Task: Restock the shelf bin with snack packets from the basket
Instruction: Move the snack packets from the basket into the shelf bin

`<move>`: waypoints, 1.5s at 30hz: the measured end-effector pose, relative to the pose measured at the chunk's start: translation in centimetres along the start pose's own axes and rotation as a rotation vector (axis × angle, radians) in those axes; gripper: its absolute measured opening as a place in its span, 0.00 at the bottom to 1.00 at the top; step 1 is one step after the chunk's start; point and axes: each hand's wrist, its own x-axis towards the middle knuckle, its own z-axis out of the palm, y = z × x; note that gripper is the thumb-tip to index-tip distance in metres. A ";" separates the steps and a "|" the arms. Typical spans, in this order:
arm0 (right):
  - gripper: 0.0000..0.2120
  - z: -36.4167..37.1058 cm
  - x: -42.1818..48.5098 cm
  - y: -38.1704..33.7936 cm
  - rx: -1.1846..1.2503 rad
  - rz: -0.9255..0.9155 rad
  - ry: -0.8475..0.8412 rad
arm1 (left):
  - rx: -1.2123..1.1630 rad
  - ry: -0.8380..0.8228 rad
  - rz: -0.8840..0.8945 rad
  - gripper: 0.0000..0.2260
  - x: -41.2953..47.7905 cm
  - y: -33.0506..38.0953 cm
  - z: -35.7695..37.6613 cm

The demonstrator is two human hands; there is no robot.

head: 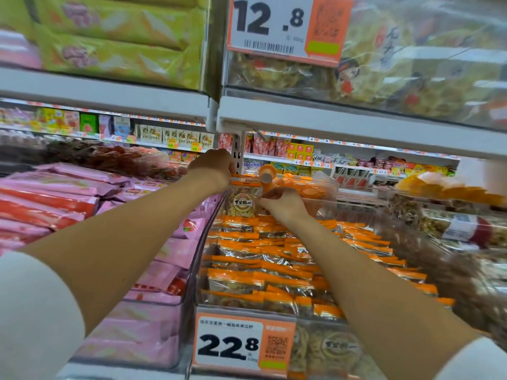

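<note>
Your white sleeves [35,311] are sitting at the bottom corners of the view, and both bare forearms are stretching away from you over the display. At their far end you are holding one snack packet [242,201] upright at the back of the shelf bin [201,250], just above the packets lying there. Your left hand [212,167] is curling over the packet's orange top strip and gripping it from above (its fingertips are hiding behind the hand, so only the grip as a whole is showing). Your right hand [281,202] is pinching the packet's right edge with curled fingers.

Beneath the two hands, orange-topped packets [274,264] are lying in overlapping rows and filling the clear-walled bin from back to front. A price tag [233,344] reading 22.8 is hanging on the bin's front wall. Pink packets [164,272] are filling the neighbouring bin to your left. Just behind the held packet, orange-lidded cups [307,189] are crowding another clear container. Over all of this an upper shelf [329,122] is running across, carrying a larger tag [267,23] reading 12.8 in front of blurred clear bags. Farther shelves of small goods are showing in the gap below it, too blurred for reading.
</note>
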 end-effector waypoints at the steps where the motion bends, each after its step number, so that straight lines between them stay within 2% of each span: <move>1: 0.09 -0.5 -0.3 -0.4 -0.019 0.006 -0.002 | -0.002 -0.007 -0.002 0.10 -0.5 0.4 -0.3; 5: 0.12 -2.9 -3.0 -2.1 -0.035 0.012 0.033 | -0.062 -0.004 0.021 0.03 -3.9 3.1 -1.1; 7: 0.08 -4.5 -5.2 -2.6 -0.026 -0.002 0.050 | -0.110 -0.012 0.053 0.07 -6.0 4.8 -1.1; 9: 0.04 -6.2 -8.1 -3.0 -0.032 -0.022 0.090 | -0.197 -0.032 0.071 0.07 -8.4 6.5 -1.1; 12: 0.19 -8.7 -12.8 -2.8 -0.105 -0.045 0.183 | -0.306 -0.042 0.086 0.10 -12.1 9.2 -0.4; 13: 0.20 -9.5 -14.5 -2.6 -0.112 -0.034 0.202 | -0.335 -0.044 0.084 0.12 -13.6 10.2 -0.2; 17: 0.06 -13.0 -20.9 -0.8 -0.031 0.013 0.261 | -0.412 -0.105 0.126 0.17 -19.8 14.8 1.1; 21: 0.08 -15.7 -27.4 2.3 -0.050 0.042 0.325 | -0.414 -0.081 0.190 0.14 -26.0 19.5 2.8; 23: 0.09 -16.9 -31.0 4.4 -0.052 0.100 0.303 | -0.411 -0.102 0.207 0.13 -29.4 21.5 4.2; 27: 0.09 -18.7 -38.5 10.6 -0.101 0.222 0.291 | -0.485 -0.296 0.261 0.13 -35.6 24.6 9.0; 32: 0.09 -19.3 -48.3 18.6 -0.106 0.462 0.275 | -0.530 -0.537 0.297 0.12 -43.4 27.5 16.3; 35: 0.04 -18.6 -54.0 22.8 -0.105 0.589 0.284 | -0.493 -0.717 0.320 0.11 -48.1 28.5 20.8; 39: 0.04 -17.0 -60.9 28.4 -0.074 0.776 0.289 | -0.449 -0.930 0.332 0.09 -53.8 28.9 26.3; 45: 0.04 -13.3 -69.7 35.4 -0.049 1.077 0.280 | -0.329 -1.141 0.351 0.12 -59.3 27.2 33.8</move>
